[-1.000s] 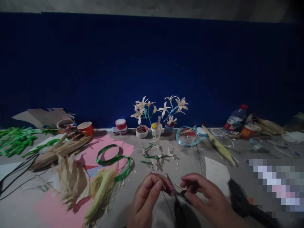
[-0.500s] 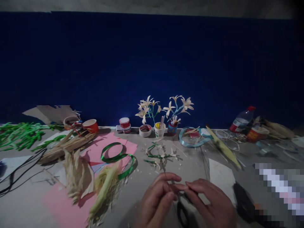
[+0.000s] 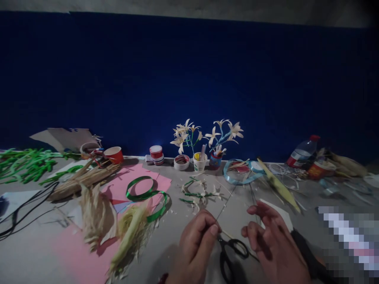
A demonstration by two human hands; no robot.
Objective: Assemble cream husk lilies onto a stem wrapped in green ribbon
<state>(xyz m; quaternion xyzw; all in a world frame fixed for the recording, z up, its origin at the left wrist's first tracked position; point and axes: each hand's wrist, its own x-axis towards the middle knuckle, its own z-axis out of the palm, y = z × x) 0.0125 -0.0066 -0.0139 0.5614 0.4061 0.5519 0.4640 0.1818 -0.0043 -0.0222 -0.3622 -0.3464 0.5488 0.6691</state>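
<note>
My left hand point(image 3: 197, 244) pinches one end of a thin, wire-like strand point(image 3: 227, 204) that slants up and away to the right. To its right, my right hand point(image 3: 275, 240) is lifted, fingers loosely bent and apart, with nothing visible in it. Between the hands lies a pair of scissors point(image 3: 227, 268) with black handles; the blades are largely hidden. A pale thin stick point(image 3: 227, 234) shows just beyond the handles. Past my hands, several short green-wrapped stems with cream petals point(image 3: 201, 194) rest on the grey table point(image 3: 189, 217).
Cream flowers point(image 3: 183, 136) stand in a small white cup point(image 3: 199, 162) at the back. Leftward are green ribbon point(image 3: 139, 197), pink paper point(image 3: 79, 252), dried husks point(image 3: 96, 217) and green fuzzy stems point(image 3: 29, 165). Rightward are blue ribbon point(image 3: 229, 179), a yellowish husk point(image 3: 278, 187) and a bottle point(image 3: 302, 152).
My hands were close together at the strand. The right hand has moved away to the right and its fingers have opened; the left keeps its pinch. More of the scissors now shows.
</note>
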